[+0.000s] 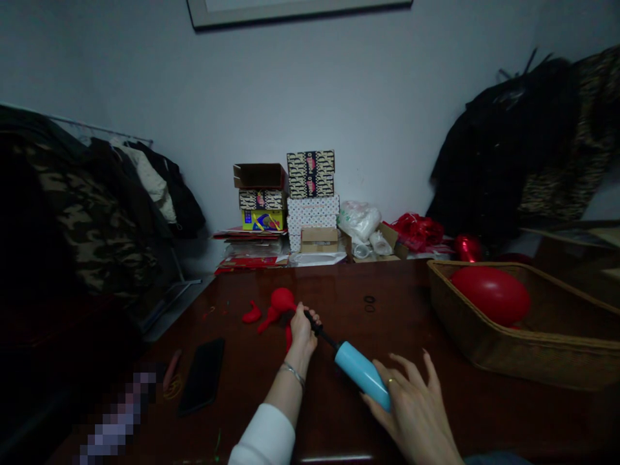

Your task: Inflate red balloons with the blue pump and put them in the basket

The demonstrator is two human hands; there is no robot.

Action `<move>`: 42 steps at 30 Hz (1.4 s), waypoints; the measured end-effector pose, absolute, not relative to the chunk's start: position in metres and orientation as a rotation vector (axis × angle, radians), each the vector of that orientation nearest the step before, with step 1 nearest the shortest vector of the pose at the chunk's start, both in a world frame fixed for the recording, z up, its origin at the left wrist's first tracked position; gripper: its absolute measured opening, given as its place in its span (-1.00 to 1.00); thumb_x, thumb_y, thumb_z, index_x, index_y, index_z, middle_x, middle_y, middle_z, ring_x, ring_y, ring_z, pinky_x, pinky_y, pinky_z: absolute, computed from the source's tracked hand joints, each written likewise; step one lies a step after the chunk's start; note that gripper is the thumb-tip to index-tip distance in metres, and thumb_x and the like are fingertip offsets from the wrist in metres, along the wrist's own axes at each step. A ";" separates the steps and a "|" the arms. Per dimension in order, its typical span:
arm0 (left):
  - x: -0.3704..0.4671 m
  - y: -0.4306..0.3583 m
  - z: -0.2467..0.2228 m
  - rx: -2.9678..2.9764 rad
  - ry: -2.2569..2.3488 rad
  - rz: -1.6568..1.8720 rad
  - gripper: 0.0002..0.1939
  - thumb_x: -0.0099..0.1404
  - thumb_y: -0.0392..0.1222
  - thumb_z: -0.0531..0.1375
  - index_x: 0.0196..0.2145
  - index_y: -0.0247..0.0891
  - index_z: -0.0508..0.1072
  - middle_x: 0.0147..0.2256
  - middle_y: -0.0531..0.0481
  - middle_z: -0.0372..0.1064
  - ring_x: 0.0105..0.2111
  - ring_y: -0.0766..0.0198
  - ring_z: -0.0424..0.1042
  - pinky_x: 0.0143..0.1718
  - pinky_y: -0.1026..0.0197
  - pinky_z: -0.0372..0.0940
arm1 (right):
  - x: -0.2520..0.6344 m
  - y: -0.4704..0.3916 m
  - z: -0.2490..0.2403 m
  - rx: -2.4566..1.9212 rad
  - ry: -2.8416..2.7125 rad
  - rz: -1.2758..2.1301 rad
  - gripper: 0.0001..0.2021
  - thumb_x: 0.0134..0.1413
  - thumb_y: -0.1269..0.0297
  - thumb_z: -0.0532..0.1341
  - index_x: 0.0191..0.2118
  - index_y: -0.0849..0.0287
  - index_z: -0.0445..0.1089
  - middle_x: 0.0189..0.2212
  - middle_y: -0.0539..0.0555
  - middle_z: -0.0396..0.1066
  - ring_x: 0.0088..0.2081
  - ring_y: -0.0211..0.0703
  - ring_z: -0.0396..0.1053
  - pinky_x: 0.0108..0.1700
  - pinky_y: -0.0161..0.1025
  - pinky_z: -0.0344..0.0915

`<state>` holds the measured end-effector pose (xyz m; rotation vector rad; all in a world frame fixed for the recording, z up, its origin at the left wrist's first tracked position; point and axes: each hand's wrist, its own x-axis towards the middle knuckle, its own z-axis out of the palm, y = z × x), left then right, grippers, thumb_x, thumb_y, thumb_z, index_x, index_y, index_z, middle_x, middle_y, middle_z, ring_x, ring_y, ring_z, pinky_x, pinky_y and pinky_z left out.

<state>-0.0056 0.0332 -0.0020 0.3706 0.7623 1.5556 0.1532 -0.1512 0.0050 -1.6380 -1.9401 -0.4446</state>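
Note:
A slightly inflated red balloon (282, 299) sticks out past my left hand (304, 326), whose fingers are wrapped round its neck and the black end of a balloon pump. The pump's light blue barrel (363, 374) slants down to the right, with a black rod between it and my left hand. My right hand (411, 400) has its thumb and palm against the near end of the barrel, with several fingers stretched out beyond it. Limp red balloons (252, 313) lie on the table just beyond and left of my left hand.
On the right stands a wicker basket (465, 349) with a large inflated red balloon (491, 295). A black phone (202, 376) lies at left on the brown table (339, 284). Two small dark rings (369, 299) lie beyond the pump. Boxes (312, 223) are stacked against the wall.

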 end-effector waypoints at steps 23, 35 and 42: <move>0.000 0.026 0.000 0.376 0.760 1.525 -0.78 0.28 -0.18 0.05 -0.51 -0.27 0.19 -0.67 0.11 0.14 -0.72 0.44 0.15 -0.68 0.38 0.05 | 0.136 -0.144 0.027 -1.744 -1.895 -0.367 -0.63 -0.10 0.16 0.27 -0.13 0.20 0.41 -0.36 0.09 0.49 -0.05 0.07 0.30 0.21 0.23 -0.33; 0.003 0.026 -0.007 0.348 0.799 1.536 -0.77 0.24 -0.19 0.08 -0.54 -0.26 0.18 -0.69 0.14 0.10 -0.74 0.45 0.12 -0.69 0.38 0.05 | 0.123 -0.129 0.020 -1.728 -1.928 -0.421 -0.67 0.00 0.15 0.20 -0.12 0.19 0.39 -0.40 0.11 0.48 -0.09 0.07 0.30 0.18 0.24 -0.29; -0.009 0.036 -0.005 0.377 0.808 1.524 -0.79 0.26 -0.21 0.04 -0.53 -0.26 0.16 -0.69 0.15 0.08 -0.75 0.45 0.11 -0.71 0.39 0.00 | 0.142 -0.148 0.010 -1.678 -1.926 -0.400 -0.60 -0.09 0.11 0.25 -0.11 0.18 0.39 -0.32 0.06 0.50 -0.06 0.07 0.30 0.20 0.24 -0.32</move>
